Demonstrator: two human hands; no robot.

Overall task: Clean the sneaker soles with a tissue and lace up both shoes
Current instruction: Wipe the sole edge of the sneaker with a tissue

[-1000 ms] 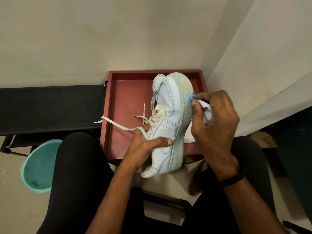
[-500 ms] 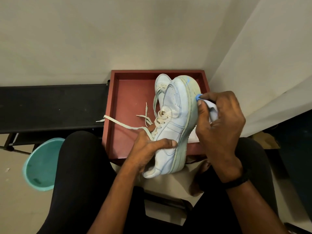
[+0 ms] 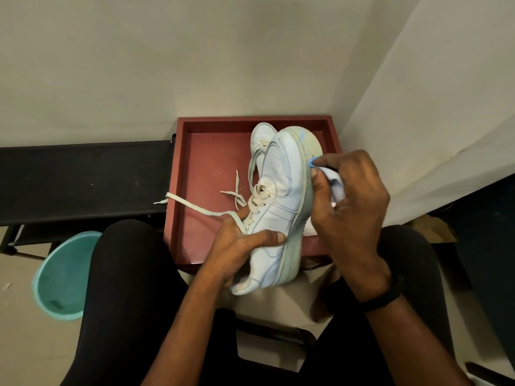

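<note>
Wiping goes on: the sneaker [image 3: 278, 207] is held on its side over the near edge of the tray [image 3: 174, 190], toe away from us, sole rim turned right. The left hand [image 3: 237, 246] is clamped round the upper near the heel, thumb laid across the side. The right hand [image 3: 348, 213] pinches a bunched tissue [image 3: 333, 185] between thumb and forefinger, its blue-stained tip pressed on the sole rim just below the toe.

Against the last second we see very little change. The tissue tip has only shuffled along the same stretch of rim, and both grips are the same. The blue smear [image 3: 302, 135] at the toe end is still there, above the tissue. We judge: one spot being scrubbed, sole not clean yet, lacing not begun.

Outward: a loose lace [image 3: 195, 206] runs from the eyelets over the left hand and out across the tray's left rim. It could drag if the sneaker is turned. The second sneaker [image 3: 262, 135] stands in the tray just behind the first, crowding the toe end; whether they touch we cannot tell. A white scrap [image 3: 309, 231] shows under the right hand, maybe more tissue, unclear. Left of the tray is a black bench [image 3: 83, 176], with a teal basin [image 3: 64, 274] on the floor below, well apart from the work. There is a black wristband [image 3: 387, 296] on the right wrist.
</note>
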